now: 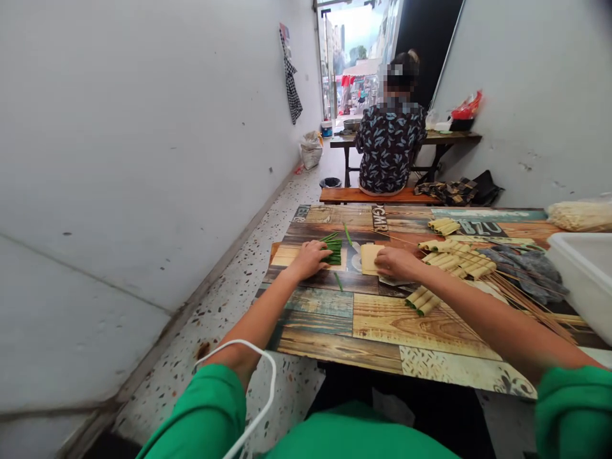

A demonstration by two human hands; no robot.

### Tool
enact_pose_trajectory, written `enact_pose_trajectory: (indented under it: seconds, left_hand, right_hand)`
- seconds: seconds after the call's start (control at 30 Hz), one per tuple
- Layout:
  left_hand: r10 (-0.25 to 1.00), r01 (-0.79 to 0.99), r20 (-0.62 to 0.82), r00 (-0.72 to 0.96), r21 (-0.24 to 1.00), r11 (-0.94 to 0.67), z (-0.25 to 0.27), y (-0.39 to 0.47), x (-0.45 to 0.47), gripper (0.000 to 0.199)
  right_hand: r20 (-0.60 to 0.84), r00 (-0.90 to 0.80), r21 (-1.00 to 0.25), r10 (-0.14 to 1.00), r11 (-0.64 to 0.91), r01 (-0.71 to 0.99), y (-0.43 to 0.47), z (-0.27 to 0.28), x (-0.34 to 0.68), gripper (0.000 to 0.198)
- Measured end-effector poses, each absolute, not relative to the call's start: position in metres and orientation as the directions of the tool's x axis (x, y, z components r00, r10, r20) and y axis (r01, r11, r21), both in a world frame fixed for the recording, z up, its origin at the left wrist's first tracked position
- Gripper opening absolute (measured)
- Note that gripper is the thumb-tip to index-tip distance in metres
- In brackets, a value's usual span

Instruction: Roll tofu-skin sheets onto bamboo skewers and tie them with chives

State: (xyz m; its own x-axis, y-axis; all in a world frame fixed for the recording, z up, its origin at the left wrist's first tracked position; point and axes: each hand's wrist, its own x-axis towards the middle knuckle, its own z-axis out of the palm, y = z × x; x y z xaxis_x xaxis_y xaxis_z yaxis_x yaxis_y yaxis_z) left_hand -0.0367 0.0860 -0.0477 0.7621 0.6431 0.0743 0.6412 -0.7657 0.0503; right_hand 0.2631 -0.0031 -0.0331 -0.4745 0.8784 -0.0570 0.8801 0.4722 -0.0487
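My left hand [312,260] is at the left of the table, its fingers curled round the near end of a bunch of cut green stalks [336,250]. Across from it, my right hand [396,262] pinches the right edge of a pale yellow square sheet [369,260], which looks like tofu skin. Single green stalks [347,234] lie between and below the hands. Past my right hand are several pale yellow rolls [452,260] with green filling, some run through with thin skewers. More rolls [423,299] lie near my right forearm.
Loose thin skewers [535,305], a grey cloth [528,273] and a white plastic tub [581,271] fill the table's right side. A person [392,146] sits on a bench [335,195] ahead, back turned. A white cable [273,376] loops by my left arm.
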Motion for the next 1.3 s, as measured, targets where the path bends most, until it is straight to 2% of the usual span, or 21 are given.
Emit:
enact_pose_trajectory:
  seconds: [0.13,0.37,0.53,0.6,0.7,0.77,0.83,0.9,0.97,1.1,1.2,1.3]
  left_hand:
    - [0.641,0.640,0.031,0.767,0.033,-0.768,-0.049,0.080,-0.041,0.032]
    - [0.671,0.672,0.050,0.740,-0.071,-0.737,-0.047,0.075,-0.033,0.018]
    - [0.631,0.633,0.059,0.773,-0.136,-0.762,-0.043,0.076,-0.025,0.017]
    - [0.609,0.611,0.070,0.790,-0.175,-0.772,-0.044,0.076,-0.022,0.018]
    - [0.563,0.575,0.121,0.818,-0.231,-0.785,-0.049,0.075,-0.018,0.023]
    - [0.555,0.576,0.154,0.818,-0.243,-0.781,-0.053,0.073,-0.017,0.024]
    - [0.564,0.587,0.163,0.809,-0.237,-0.774,-0.056,0.073,-0.017,0.024]
    - [0.560,0.583,0.162,0.813,-0.234,-0.778,-0.058,0.073,-0.018,0.024]
    - [0.532,0.558,0.168,0.830,-0.239,-0.795,-0.059,0.074,-0.019,0.025]
    - [0.508,0.547,0.211,0.835,-0.221,-0.807,-0.062,0.075,-0.020,0.025]
    - [0.533,0.580,0.250,0.809,-0.192,-0.791,-0.063,0.074,-0.022,0.024]
    - [0.559,0.599,0.232,0.796,-0.170,-0.782,-0.061,0.072,-0.024,0.026]
  right_hand:
    - [-0.074,-0.460,-0.037,0.885,0.458,0.888,-0.007,-0.029,0.256,0.036]
    - [-0.082,-0.275,-0.213,0.958,0.252,0.944,0.007,-0.021,0.257,0.025]
    - [-0.037,-0.145,-0.257,0.989,0.131,0.958,0.013,-0.018,0.262,0.032]
    - [0.009,-0.072,-0.282,0.997,0.072,0.957,0.016,-0.013,0.265,0.033]
    - [0.137,0.051,-0.385,0.989,0.006,0.923,0.021,-0.002,0.269,0.030]
    - [0.248,0.085,-0.457,0.965,0.039,0.889,0.020,0.006,0.268,0.027]
    - [0.365,0.030,-0.478,0.931,0.159,0.864,0.011,0.010,0.262,0.026]
    - [0.465,-0.093,-0.444,0.881,0.323,0.836,-0.010,0.007,0.248,0.026]
    - [0.485,-0.268,-0.355,0.832,0.468,0.809,-0.044,-0.005,0.227,0.029]
    - [0.249,-0.525,-0.141,0.814,0.566,0.812,-0.122,-0.038,0.185,0.027]
    - [0.246,-0.493,-0.078,0.835,0.524,0.848,-0.147,-0.048,0.173,0.027]
    - [0.299,-0.407,-0.079,0.863,0.447,0.891,-0.121,-0.041,0.175,0.031]
